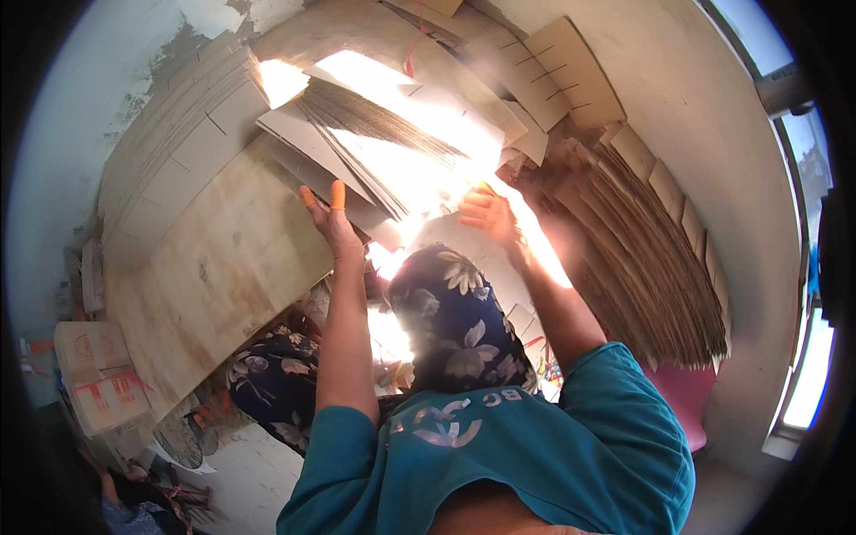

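Teal shirt (499, 455), one, sits nearest, flowered trousers (459, 330) just beyond. Past both hands, in harsh sunlight, lies one stack (383, 160) of thin sheets, too many to count. Left hand (337, 227), two orange finger covers (338, 194) showing, is at its near left edge, thumb and finger apart; whether it grasps, I cannot tell. Right hand (490, 214) curls at the right end, its grip lost in glare. One board (214, 267) lies left, one brown pile (624, 250) right; lower left, at least one carton (102, 374), contents hidden

Peeling wall (134, 71) at left, bright window (808, 370), pale floor (254, 477)
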Motion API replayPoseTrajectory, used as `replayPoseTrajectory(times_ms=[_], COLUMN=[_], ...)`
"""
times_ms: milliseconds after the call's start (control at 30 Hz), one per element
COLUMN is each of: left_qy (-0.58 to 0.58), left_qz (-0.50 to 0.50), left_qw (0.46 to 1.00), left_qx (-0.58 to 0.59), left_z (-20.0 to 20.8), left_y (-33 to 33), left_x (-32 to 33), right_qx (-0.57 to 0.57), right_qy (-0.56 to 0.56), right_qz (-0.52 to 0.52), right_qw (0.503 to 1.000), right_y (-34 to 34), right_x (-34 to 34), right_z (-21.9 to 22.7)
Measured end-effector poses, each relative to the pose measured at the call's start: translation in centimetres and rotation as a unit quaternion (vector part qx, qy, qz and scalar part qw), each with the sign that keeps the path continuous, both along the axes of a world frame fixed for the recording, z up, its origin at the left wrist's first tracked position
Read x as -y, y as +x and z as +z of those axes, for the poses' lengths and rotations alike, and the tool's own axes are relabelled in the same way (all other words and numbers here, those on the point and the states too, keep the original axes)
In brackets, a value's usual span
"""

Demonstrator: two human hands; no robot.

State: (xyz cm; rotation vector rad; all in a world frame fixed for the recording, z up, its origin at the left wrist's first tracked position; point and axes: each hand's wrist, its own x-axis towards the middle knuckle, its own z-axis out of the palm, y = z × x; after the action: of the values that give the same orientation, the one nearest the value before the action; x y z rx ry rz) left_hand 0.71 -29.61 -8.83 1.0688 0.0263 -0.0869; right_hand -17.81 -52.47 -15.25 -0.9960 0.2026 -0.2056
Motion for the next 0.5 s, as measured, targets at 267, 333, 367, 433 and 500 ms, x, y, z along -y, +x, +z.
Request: replayPoseTrajectory(times_ms=[267,333,367,433,500], left_qy=[0.227,0.253,0.270,0.314,0.269], left_qz=[-0.020,-0.024,-0.034,-0.041,-0.058], left_qw=[0.963,0.957,0.953,0.942,0.957], left_qx=[-0.145,-0.139,-0.130,-0.116,-0.094], left_z=[1.3,1.6,1.5,1.1,0.7], left_y=[1.7,2.1,2.2,2.5,2.6], left_x=[0.1,-0.4,0.1,0.2,0.1], right_qx=[-0.055,-0.182,-0.153,-0.080,-0.127], right_qy=[-0.255,-0.434,-0.399,-0.424,-0.441], right_qz=[-0.242,-0.189,-0.178,-0.068,0.000], right_qw=[0.935,0.862,0.887,0.900,0.889], right_y=[2.1,5.0,6.1,7.8,9.0], right_x=[1.9,2.2,4.5,8.0,8.3], right_z=[16.8,18.4,15.5,11.5,11.4])
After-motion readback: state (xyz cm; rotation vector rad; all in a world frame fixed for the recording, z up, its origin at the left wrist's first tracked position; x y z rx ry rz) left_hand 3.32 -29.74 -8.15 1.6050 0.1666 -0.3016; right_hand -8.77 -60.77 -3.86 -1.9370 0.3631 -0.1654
